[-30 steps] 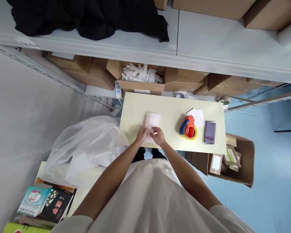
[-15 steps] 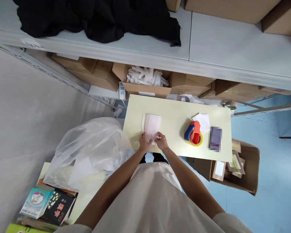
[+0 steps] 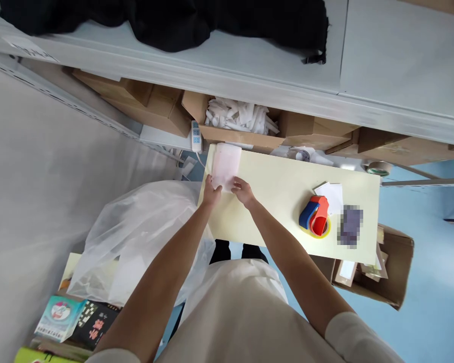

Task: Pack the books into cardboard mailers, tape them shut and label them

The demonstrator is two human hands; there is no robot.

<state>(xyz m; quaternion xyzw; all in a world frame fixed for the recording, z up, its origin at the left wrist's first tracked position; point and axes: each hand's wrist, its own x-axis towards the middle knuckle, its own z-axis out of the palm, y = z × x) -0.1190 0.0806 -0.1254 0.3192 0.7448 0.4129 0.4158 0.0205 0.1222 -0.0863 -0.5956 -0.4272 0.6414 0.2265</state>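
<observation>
A flat, whitish-pink packet (image 3: 227, 164), seemingly wrapped in thin translucent foam or film, is at the far left end of the cream table (image 3: 272, 191). Its lower left corner is gripped by my left hand (image 3: 211, 192), thumb on top. At the lower right corner, my right hand (image 3: 243, 192) pinches the near edge with bent fingers. Whether the packet rests fully on the table or is slightly lifted, I cannot tell. What is inside it is hidden.
Right of my hands are a red-and-blue tape dispenser (image 3: 316, 217), white cards (image 3: 333, 196) and a blurred-out dark object (image 3: 350, 226). Behind the table, a carton (image 3: 242, 135) holds white strips. A large plastic bag (image 3: 144, 227) lies left; an open box (image 3: 393, 272) stands right.
Both hands have moved the packet forward and left, from nearer the table's front edge to its far left corner. The head view has shifted slightly.
</observation>
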